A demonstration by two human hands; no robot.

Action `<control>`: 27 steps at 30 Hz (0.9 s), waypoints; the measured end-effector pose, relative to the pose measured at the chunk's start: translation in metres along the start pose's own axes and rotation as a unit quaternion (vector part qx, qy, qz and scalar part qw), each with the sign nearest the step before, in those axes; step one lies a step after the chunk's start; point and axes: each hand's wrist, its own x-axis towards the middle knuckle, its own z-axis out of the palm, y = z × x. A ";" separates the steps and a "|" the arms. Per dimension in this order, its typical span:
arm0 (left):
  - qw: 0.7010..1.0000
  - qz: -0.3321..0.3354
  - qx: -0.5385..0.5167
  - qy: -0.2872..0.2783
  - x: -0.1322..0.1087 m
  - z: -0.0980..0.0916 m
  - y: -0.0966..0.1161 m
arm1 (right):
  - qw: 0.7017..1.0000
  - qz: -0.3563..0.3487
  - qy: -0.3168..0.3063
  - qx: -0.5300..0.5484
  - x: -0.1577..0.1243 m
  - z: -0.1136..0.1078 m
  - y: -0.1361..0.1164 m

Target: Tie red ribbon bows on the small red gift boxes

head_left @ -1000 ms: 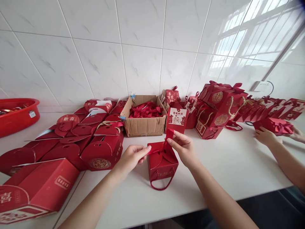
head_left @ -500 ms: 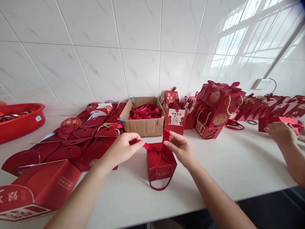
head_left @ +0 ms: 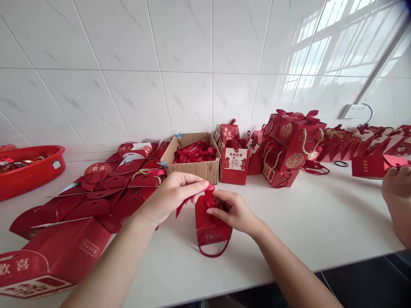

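Observation:
A small red gift box [head_left: 205,231] with a dark red cord handle stands on the white table in front of me. Above its lid, a red ribbon [head_left: 209,197] is looped between my two hands. My left hand [head_left: 175,196] pinches one part of it between thumb and fingers, and a loose end hangs below that hand. My right hand [head_left: 233,209] is closed on the ribbon's loop at the top of the box, partly covering the lid. Just behind stands a cardboard box [head_left: 192,172] holding a heap of red ribbons.
Flat red boxes [head_left: 96,192] spread over the left side, with a red basin [head_left: 32,175] beyond. Finished-looking red gift boxes [head_left: 290,145] are stacked right of centre, near upright red bags [head_left: 236,173]. At far right another person's hand [head_left: 398,184] touches a red box.
My hands have come together over the box, and the ribbon, earlier held apart by two ends, now forms a loop between them. The other person's hand has shifted right.

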 end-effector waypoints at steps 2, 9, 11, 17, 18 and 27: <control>0.999 0.010 0.009 -0.029 0.005 0.007 0.007 | 1.000 -0.004 0.007 -0.009 0.000 0.001 -0.002; 0.998 0.049 -0.012 -0.024 0.018 0.016 0.011 | 0.999 0.018 0.029 0.005 -0.001 0.002 0.002; 0.998 0.058 -0.013 0.014 0.015 0.008 0.007 | 0.999 0.026 0.038 0.029 -0.001 0.001 0.003; 0.899 0.062 0.273 0.338 -0.004 -0.011 -0.021 | 0.977 -0.001 0.116 0.179 0.004 -0.001 0.006; 0.863 0.078 0.336 0.370 -0.006 -0.009 -0.025 | 0.976 -0.005 0.117 0.182 0.005 -0.001 0.007; 0.971 0.058 0.204 0.110 0.017 0.039 -0.048 | 0.982 -0.036 0.152 0.110 0.004 -0.004 0.015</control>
